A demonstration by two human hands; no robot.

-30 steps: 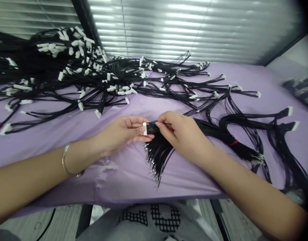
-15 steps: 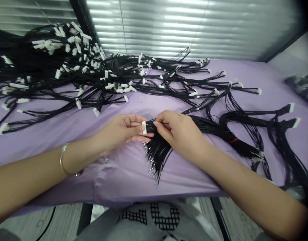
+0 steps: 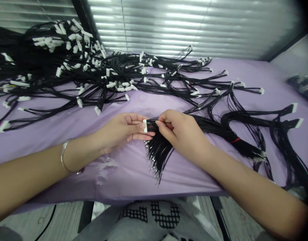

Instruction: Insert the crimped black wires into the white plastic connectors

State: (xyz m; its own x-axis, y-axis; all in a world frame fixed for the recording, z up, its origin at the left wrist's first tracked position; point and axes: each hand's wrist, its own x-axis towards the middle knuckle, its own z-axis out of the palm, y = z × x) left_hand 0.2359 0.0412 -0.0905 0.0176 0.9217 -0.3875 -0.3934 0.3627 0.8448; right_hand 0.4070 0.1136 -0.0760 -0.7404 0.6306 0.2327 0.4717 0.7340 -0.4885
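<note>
My left hand pinches a small white connector between thumb and fingers, just above the purple table cover. My right hand is closed in a pinch on a thin black wire right at the connector's side. Beneath both hands lies a bundle of loose black wires with bare metal tips, fanned toward me and tied further right by a red band.
A big heap of black cable assemblies with white connectors fills the back left of the table. More looped black harnesses lie on the right. Window blinds stand behind. The table's front edge is close to my body.
Both hands stay together at the connector. The right hand's fingers have shifted slightly on the wire. The view has drifted a little.
</note>
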